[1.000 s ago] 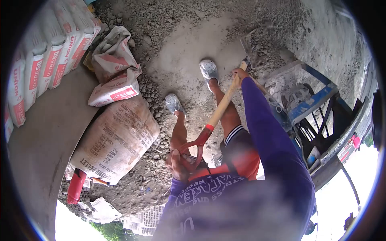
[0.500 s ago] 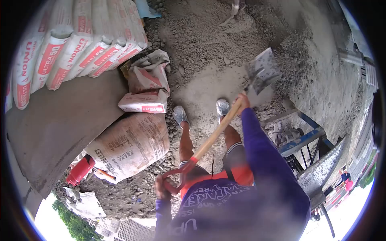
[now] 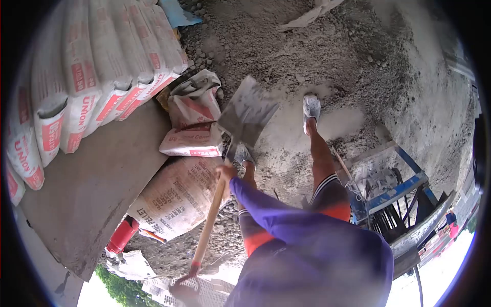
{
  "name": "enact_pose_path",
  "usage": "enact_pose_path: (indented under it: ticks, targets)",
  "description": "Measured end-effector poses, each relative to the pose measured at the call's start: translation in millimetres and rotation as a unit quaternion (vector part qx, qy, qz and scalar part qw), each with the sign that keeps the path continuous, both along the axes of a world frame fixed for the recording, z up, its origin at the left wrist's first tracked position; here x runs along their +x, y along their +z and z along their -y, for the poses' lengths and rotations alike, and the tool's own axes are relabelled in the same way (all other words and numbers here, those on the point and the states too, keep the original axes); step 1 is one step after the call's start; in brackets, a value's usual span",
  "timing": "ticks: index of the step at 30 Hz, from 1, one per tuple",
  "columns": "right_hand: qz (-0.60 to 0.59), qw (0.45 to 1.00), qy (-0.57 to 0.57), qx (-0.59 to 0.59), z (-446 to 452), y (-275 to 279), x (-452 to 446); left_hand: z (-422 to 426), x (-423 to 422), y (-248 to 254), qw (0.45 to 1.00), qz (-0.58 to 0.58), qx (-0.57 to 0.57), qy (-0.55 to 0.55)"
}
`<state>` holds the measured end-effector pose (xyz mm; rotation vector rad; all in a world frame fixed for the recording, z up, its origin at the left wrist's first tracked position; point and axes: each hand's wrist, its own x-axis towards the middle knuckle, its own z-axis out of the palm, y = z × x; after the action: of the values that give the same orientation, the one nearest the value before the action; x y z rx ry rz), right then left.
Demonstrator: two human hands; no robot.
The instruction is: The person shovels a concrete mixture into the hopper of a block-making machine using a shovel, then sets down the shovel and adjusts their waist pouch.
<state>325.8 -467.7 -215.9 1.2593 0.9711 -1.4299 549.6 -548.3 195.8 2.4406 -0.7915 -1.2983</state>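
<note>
While one shovel [image 3: 210, 220] is slanting over the gravel [image 3: 327, 56], its blade [image 3: 249, 113] is partly hiding one of two shoes [image 3: 311, 107]. At least five cement bags [image 3: 82, 92] are sitting in a row; a crumpled bag [image 3: 193, 110] and one pellet sack [image 3: 174, 197] are lying near the shovel. The right hand [image 3: 225, 173] is clenching the shaft [image 3: 204, 238] near the blade, its arm [image 3: 263, 199] crossing the body [image 3: 307, 261]; the blurred left hand [image 3: 185, 291] is grasping the red grip [image 3: 194, 269].

Glaring white in the sky [image 3: 452, 268], curving lines toward a dark round border [image 3: 13, 36], blurring over the purple shirt [image 3: 322, 261].
</note>
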Motion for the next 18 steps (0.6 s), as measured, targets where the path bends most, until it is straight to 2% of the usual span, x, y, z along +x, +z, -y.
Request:
enact_pose_path:
  ticks: [1,2,3,4,5,6,7,8,10,11,13,15,16,17,18]
  targets:
    - [-0.014,1.0,0.006,-0.001,-28.4,-67.8,-32.1,-17.9,-48.3,-43.0,1.0,-0.006,0.018,0.016]
    - [0.018,0.998,-0.041,-0.032,-68.3,-137.5,-92.1,-41.1,-98.9,-84.0,1.0,-0.02,0.011,0.017]
    - [0.053,0.993,-0.086,-0.06,-107.9,-201.1,-154.5,-43.7,-73.6,-151.8,0.974,0.073,-0.023,-0.214]
    - [-0.032,0.996,-0.045,0.065,-150.7,-130.3,-243.7,-98.4,-164.1,-165.7,0.974,-0.025,-0.087,-0.207]
    - [-0.054,0.994,-0.056,0.08,-172.1,-151.9,-268.8,-110.5,-164.2,-193.9,0.976,-0.061,-0.07,-0.196]
    - [-0.048,0.992,-0.09,0.067,-183.1,-153.8,-282.3,-122.5,-176.8,-197.9,0.978,-0.082,-0.05,-0.186]
    - [-0.043,0.993,-0.087,0.073,-191.0,-146.1,-273.2,-131.9,-182.5,-191.6,0.947,0.012,-0.119,-0.297]
    - [-0.054,0.992,-0.082,0.079,-199.6,-140.3,-281.2,-138.9,-188.3,-178.7,0.968,-0.035,-0.082,-0.234]
    - [-0.056,0.992,-0.1,0.051,-208.3,-127.6,-281.1,-146.6,-204.7,-149.4,0.963,-0.05,-0.039,-0.261]
    - [-0.058,0.992,-0.11,0.037,-211.3,-122.2,-279.7,-142.1,-187.3,-154.4,0.976,-0.061,-0.084,-0.193]
    - [-0.055,0.993,-0.103,0.02,-228.5,-98.5,-274.4,-121.0,-106.7,-165.0,0.94,-0.02,-0.149,-0.305]
    - [-0.057,0.993,-0.105,0.019,-254.5,-83.9,-276.1,-134.2,-111.8,-154.7,0.898,-0.012,-0.151,-0.413]
    - [-0.056,0.992,-0.112,0.023,-270.1,-77.2,-277.5,-131.5,-99.9,-166.3,0.858,-0.002,-0.165,-0.487]
    - [-0.047,0.993,-0.108,0.003,-290.4,-72.6,-282.6,-134.1,-81.7,-173.6,0.84,-0.004,-0.183,-0.511]
    - [-0.067,0.991,-0.115,-0.005,-310.1,-61.1,-294.4,-146.1,-109.5,-170.6,0.827,-0.019,-0.191,-0.529]
